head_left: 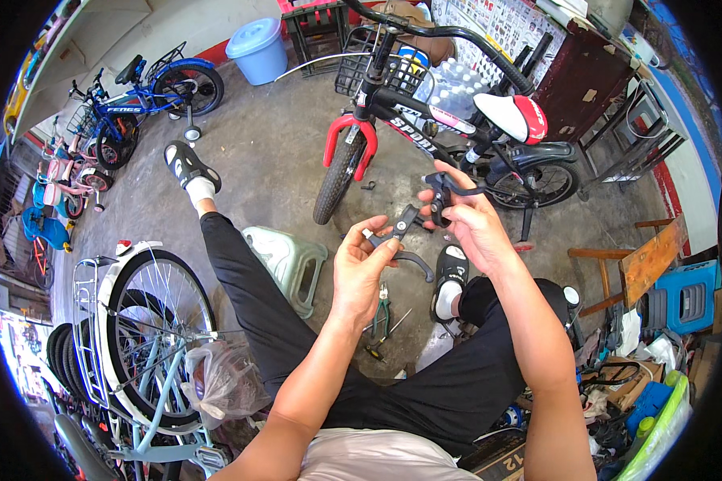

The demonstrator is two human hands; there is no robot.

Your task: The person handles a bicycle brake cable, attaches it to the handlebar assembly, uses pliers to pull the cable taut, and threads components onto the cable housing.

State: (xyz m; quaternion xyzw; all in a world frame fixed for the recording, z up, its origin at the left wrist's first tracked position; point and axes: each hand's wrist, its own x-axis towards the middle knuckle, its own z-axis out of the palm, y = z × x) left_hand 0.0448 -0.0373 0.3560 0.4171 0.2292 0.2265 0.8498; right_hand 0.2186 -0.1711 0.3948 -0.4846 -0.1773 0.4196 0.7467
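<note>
Clamping brake lever [402, 228] in left hand [359, 268], second lever [440, 194] in right hand [472, 220], red-forked bike [451, 120] standing beyond, blue tub [258, 54] at far edge of floor [253, 152].

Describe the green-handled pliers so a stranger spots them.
Find the pale green plastic stool on the grey floor. To its right lie the green-handled metal pliers. Two green handles distinguish them from the nearby yellow-and-black-handled screwdriver.

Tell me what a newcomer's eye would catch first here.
Probably the black children's bicycle with a red fork, standing upper right of center. Next, mid-picture, a dark brake lever in the left grip and another in the right grip. A blue bicycle stands upper left.
</note>
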